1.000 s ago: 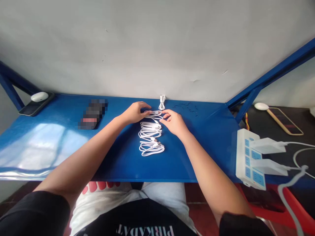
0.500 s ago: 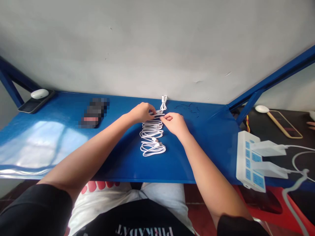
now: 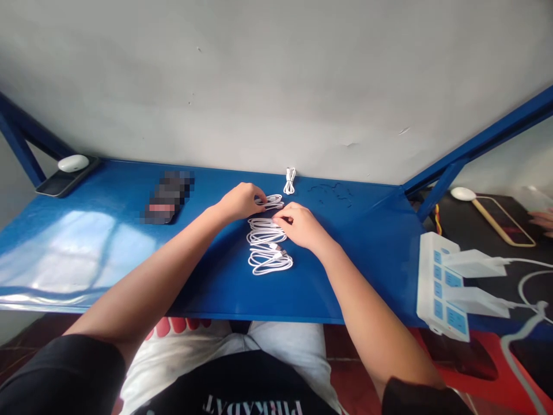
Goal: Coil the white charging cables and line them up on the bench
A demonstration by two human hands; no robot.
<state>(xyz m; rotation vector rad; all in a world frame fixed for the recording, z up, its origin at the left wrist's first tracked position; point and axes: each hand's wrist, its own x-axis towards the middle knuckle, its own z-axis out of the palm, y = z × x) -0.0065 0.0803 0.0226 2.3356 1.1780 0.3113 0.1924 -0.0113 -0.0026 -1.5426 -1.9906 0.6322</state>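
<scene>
My left hand (image 3: 244, 200) is closed in a pinch on the left end of a coiled white USB cable (image 3: 275, 202) lying on the blue tabletop (image 3: 207, 253). Just nearer to me, my right hand (image 3: 299, 223) has thumb and forefinger pressed together at the right end of another coiled white cable (image 3: 259, 223); its fingertips partly cover that end. Below it lie more white coils, the nearest cable (image 3: 270, 264) with its plugs on top. A tied white cable bundle (image 3: 290, 181) rests by the wall, beyond both hands.
Several black twist ties (image 3: 330, 193) lie at the back right. A pixelated dark object (image 3: 168, 197) is on the left, with a black tray bearing a white oval object (image 3: 73, 163) farther left. A white power strip (image 3: 443, 285) with plugged chargers hangs at the right edge. Another person's hand (image 3: 542, 222) shows far right.
My right hand has moved slightly toward me and left. My left hand has shifted a little left and down. A gap now shows between the top coil and the one below.
</scene>
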